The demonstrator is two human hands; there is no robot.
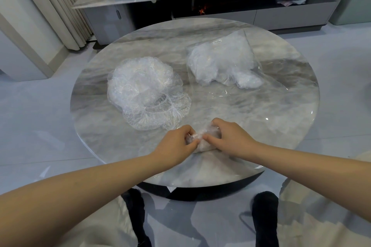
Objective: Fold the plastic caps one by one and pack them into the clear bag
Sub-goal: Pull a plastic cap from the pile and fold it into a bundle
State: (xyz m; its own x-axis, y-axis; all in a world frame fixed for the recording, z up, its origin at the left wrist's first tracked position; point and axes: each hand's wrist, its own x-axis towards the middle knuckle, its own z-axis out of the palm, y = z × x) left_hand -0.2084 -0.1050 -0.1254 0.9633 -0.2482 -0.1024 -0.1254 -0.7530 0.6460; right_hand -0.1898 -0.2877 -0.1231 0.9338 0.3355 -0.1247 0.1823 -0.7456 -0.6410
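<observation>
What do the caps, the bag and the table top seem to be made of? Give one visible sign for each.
Caps: thin clear plastic film, glossy; crinkled and see-through.
Bag: clear plastic, smooth and shiny; white contents show through.
Table top: probably polished marble or a look-alike; grey veining, bright reflections.

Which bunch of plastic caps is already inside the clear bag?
The far-right bunch, sealed within the clear bag. The left pile lies loose on the table, and one cap is gripped by both hands.

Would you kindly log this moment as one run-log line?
step: folding one cap | left hand: pinching it | right hand: pinching it | unfolded caps pile: left | clear bag: partly filled, right
</observation>
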